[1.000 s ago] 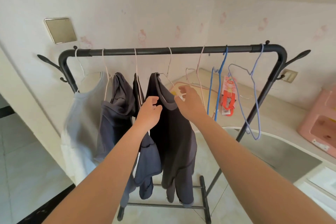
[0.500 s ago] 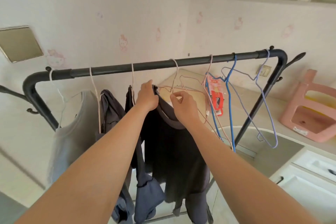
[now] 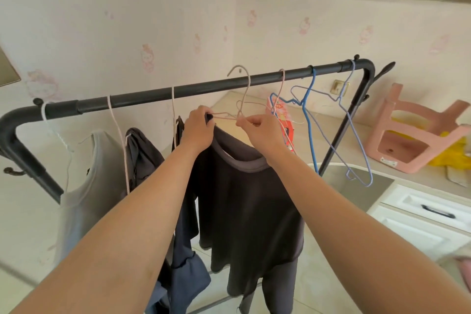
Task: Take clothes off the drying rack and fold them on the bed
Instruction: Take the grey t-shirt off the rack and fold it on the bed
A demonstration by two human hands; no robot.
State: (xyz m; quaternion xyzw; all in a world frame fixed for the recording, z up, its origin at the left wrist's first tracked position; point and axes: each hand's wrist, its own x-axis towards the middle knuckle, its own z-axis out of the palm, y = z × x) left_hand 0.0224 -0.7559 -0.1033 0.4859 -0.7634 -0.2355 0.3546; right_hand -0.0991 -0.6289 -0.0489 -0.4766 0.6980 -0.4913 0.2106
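Note:
A black drying rack (image 3: pixel 209 86) crosses the view. A dark grey shirt (image 3: pixel 244 206) hangs from a pink wire hanger (image 3: pixel 243 94) whose hook now sits lifted above the bar. My left hand (image 3: pixel 197 127) grips the shirt's left shoulder together with the hanger's end. My right hand (image 3: pixel 260 126) pinches the hanger wire just under its neck. Further left on the bar hang a light grey tank top (image 3: pixel 89 181) and dark blue garments (image 3: pixel 145 155). No bed is in view.
Empty blue hangers (image 3: pixel 309 120) and a red packet (image 3: pixel 283 120) hang at the bar's right end. Behind stands a counter with a sink (image 3: pixel 354 186), a tipped pink stool (image 3: pixel 413 135), yellow cloth (image 3: pixel 451 155) and white drawers (image 3: pixel 428 209).
The pink hanger's hook has come up off the bar, with both hands raising the shirt. The camera has shifted closer and to the right.

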